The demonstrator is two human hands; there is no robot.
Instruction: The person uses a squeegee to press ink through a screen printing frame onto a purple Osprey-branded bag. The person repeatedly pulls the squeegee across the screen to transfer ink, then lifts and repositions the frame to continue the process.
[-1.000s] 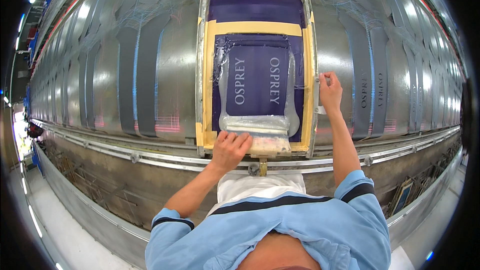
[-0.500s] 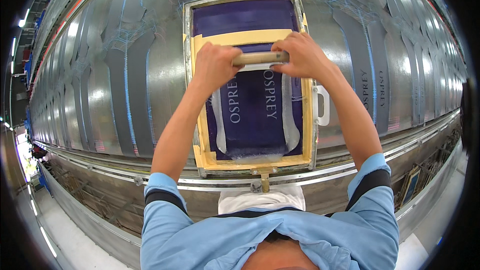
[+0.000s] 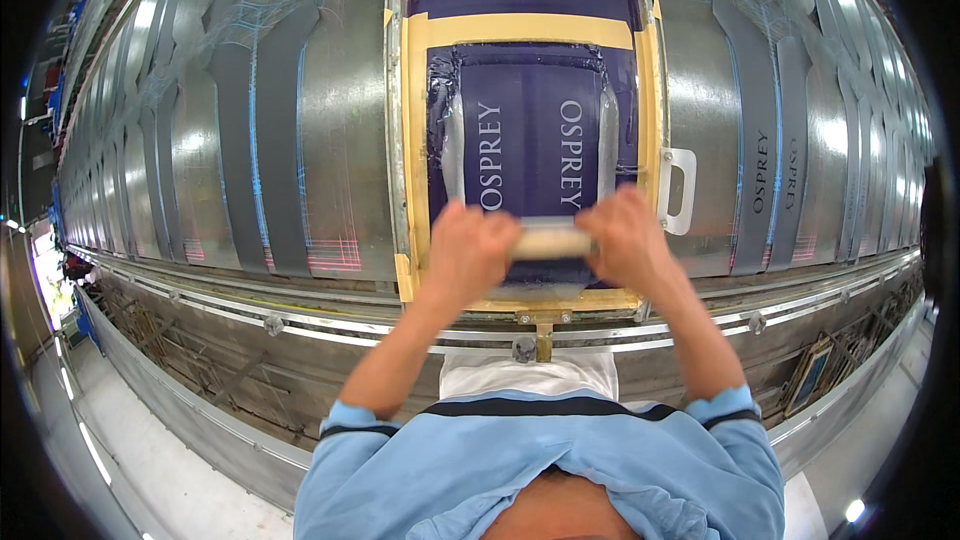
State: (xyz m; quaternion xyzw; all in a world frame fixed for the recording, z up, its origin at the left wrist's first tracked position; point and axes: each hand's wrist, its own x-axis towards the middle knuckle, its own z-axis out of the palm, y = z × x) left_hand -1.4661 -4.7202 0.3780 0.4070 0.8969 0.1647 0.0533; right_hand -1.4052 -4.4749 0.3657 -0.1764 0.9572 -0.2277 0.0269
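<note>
A squeegee (image 3: 552, 243) with a pale wooden handle lies crosswise near the close end of a screen-printing frame (image 3: 396, 90). My left hand (image 3: 468, 254) is closed round its left end, and my right hand (image 3: 630, 240) grips the right end; both are slightly blurred. Under it stretches purple mesh (image 3: 528, 145) with two rows of pale lettering running lengthwise. Shiny smears of ink or paste (image 3: 608, 130) run along both sides of the lettering. Yellow masking tape (image 3: 530, 32) borders the mesh. The squeegee's blade is mostly hidden.
Beneath the frame is a long metal table (image 3: 345, 130) carrying dark grey cut pieces (image 3: 285, 140), some with dark lettering at right. A white handle (image 3: 682, 190) juts from the frame's right side. Metal rails (image 3: 330, 318) and a brass-coloured bracket (image 3: 544, 332) edge the near side.
Both hands have drawn the squeegee toward me, from the far part of the lettering to the mesh's near end. The lettering's far part is now uncovered, and the view has shifted slightly.
</note>
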